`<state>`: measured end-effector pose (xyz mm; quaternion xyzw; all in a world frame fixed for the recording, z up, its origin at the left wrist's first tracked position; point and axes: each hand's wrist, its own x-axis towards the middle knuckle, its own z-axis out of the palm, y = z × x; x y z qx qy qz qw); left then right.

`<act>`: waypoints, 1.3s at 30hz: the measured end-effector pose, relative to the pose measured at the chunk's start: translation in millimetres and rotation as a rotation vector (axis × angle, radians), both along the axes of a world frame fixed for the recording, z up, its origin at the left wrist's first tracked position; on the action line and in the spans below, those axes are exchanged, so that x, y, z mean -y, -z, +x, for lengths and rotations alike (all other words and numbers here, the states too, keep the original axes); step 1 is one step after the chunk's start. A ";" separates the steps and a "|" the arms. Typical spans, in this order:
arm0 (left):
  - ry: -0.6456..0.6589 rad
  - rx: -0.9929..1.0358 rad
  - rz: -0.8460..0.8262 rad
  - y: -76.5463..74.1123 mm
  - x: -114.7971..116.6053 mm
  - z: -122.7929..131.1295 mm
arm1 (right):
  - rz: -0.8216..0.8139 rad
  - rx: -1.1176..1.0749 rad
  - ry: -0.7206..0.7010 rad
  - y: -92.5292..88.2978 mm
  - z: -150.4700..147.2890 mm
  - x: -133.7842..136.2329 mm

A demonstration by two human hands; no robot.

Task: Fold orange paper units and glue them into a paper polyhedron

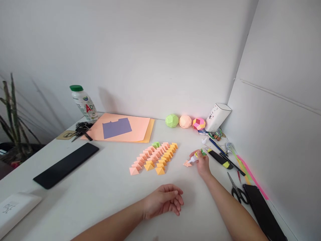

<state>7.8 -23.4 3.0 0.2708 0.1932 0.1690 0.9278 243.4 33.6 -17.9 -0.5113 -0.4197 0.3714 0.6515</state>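
My right hand [203, 164] is closed around a small glue bottle [194, 157] with a green and white body. Its white nozzle points down and left, at a small peach folded paper piece [187, 163] on the table. Whether the tip touches the paper I cannot tell. Nearer to me, my left hand [164, 201] rests on its side on the table, fingers loosely curled and apart, holding nothing. Left of the glue stand rows of folded paper pyramids, some peach [134, 171], some orange [160, 170], with a few green ones [155, 144] at the far end.
Three faceted paper balls [185, 122] sit by the wall, beside a white box [218, 117]. On the right lie a utility knife [218, 158], scissors [239, 192] and a black phone-like object [263, 211]. Peach sheets [120, 134], a bottle [84, 103] and a black slab [66, 164] are left.
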 end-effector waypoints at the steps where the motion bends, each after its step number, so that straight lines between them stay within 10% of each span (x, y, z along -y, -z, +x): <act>1: -0.001 0.001 0.000 0.4 -0.1 0.1 | 0.000 0.001 0.003 0.1 -0.1 -0.3; 39: 0.013 0.013 0.011 2.3 -0.6 -1.4 | -0.010 -0.018 -0.007 -5.0 -2.9 0.8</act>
